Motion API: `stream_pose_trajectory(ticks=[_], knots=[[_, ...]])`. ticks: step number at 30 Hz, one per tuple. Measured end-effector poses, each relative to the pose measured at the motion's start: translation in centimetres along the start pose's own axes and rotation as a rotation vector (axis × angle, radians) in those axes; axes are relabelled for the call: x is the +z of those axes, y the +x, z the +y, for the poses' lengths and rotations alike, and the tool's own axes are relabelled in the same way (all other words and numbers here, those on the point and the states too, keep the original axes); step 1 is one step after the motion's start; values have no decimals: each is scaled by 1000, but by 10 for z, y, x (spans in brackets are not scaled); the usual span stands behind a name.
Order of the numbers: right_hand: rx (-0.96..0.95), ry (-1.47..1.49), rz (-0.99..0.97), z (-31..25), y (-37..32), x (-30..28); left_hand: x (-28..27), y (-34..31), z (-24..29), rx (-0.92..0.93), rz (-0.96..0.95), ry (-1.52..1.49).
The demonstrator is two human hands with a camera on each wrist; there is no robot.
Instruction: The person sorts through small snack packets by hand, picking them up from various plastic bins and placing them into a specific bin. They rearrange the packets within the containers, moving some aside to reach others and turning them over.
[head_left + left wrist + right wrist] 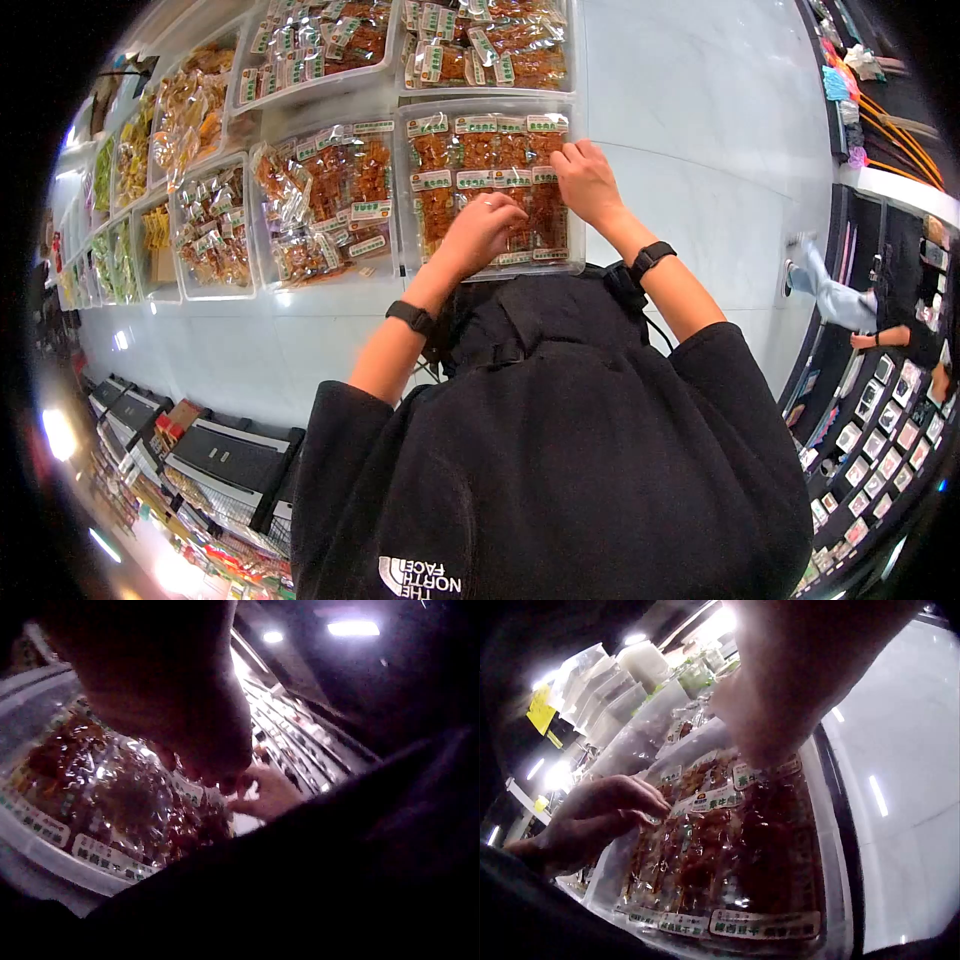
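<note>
We logged labelled snack packets (478, 152) in a clear plastic bin (577, 235), long axes twelve-to-six; left hand (485, 234), nearer, lay over them, loosely bent, nothing visibly held; right hand (590, 183) at two o'clock, grip unclear.

Packets (497, 150) lie in one tub (578, 235) (another tub (391, 228) stands left).
</note>
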State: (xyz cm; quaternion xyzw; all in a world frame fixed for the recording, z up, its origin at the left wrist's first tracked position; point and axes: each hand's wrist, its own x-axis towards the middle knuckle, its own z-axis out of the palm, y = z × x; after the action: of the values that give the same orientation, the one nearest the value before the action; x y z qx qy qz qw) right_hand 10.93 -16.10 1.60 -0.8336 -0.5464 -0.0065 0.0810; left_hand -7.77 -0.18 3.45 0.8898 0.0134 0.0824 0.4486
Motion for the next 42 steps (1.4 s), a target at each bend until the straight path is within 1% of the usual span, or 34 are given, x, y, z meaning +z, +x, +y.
stream_pose_trajectory(ticks=[1, 3, 5, 7, 9, 10, 12, 13, 14, 15, 16, 17, 19, 21, 22, 23, 25, 26, 27, 28, 29, 30, 31, 32, 33, 34, 35, 37, 38, 39, 41, 42], knots=[[-6, 5, 1, 1, -1, 1, -9, -8, -2, -81, 143, -44], [-56, -45, -13, 2, -2, 2, -33, -28, -9, -218, 300, -57], [-55, -25, 4, 0, -1, 2, -58, -50, -22, -245, 487, 98], [-55, -5, 22, -2, 0, 2, -83, -70, -37, -413, 673, 230], [-29, 50, 42, -3, 1, 4, -107, -91, -60, -488, 805, 390], [-36, 54, 45, -6, 2, 1, -117, -97, -70, -490, 811, 396], [3, 95, 58, -13, 5, -5, -135, -108, -89, -619, 906, 628], [-2, 96, 62, -16, 7, -7, -143, -111, -97, -619, 911, 633], [-14, 175, 45, -20, 10, -9, -151, -113, -104, -603, 858, 641], [-26, 250, 27, -23, 12, -10, -155, -111, -102, -587, 806, 645], [-27, 247, 29, -26, 16, -8, -158, -107, -101, -567, 778, 613], [-50, 301, 38, -32, 21, -4, -161, -104, -99, -565, 782, 612], [-71, 351, 49, -44, 31, 0, -164, -100, -98, -471, 624, 683], [-126, 448, 51, -59, 44, 4, -160, -96, -98, -482, 614, 651], [-133, 541, 20, -66, 50, 5, -159, -95, -99, -495, 603, 622], [-137, 541, 24, -74, 55, 7, -158, -97, -103, -494, 607, 625], [-146, 682, -20, -93, 62, 5, -156, -99, -110, -517, 656, 602], [-168, 704, 7, -101, 63, 4, -156, -101, -114, -516, 658, 604], [-172, 703, 7, -108, 65, 5, -158, -100, -108, -521, 701, 590], [-166, 771, -43, -115, 66, 7, -158, -99, -103, -526, 742, 575], [-160, 838, -94, -121, 67, 7, -158, -98, -97, -529, 745, 576], [-150, 895, -153, -125, 69, 5, -160, -91, -83, -460, 809, 642], [-151, 895, -149, -130, 72, 7, -159, -85, -71, -388, 871, 707], [1, 1055, -274, -136, 74, 8, -154, -81, -60, -386, 872, 708], [159, 1210, -400, -140, 76, 9, -149, -78, -50, -307, 911, 598], [157, 1209, -399, -142, 78, 1, -143, -74, -40, -228, 948, 489], [350, 1501, -500, -143, 81, -7, -136, -69, -29, -227, 949, 488], [772, 2064, -695, -146, 87, -25, -120, -60, -7, 13, 832, 384], [722, 2159, -743, -142, 87, -28, -108, -57, -1, 27, 766, 319], [722, 2156, -743, -140, 85, -33, -96, -54, 4, 40, 699, 254], [625, 2247, -624, -137, 79, -44, -86, -44, 24, 169, 468, 378], [639, 2235, -638, -129, 79, -33, -76, -41, 33, 170, 417, 348]])
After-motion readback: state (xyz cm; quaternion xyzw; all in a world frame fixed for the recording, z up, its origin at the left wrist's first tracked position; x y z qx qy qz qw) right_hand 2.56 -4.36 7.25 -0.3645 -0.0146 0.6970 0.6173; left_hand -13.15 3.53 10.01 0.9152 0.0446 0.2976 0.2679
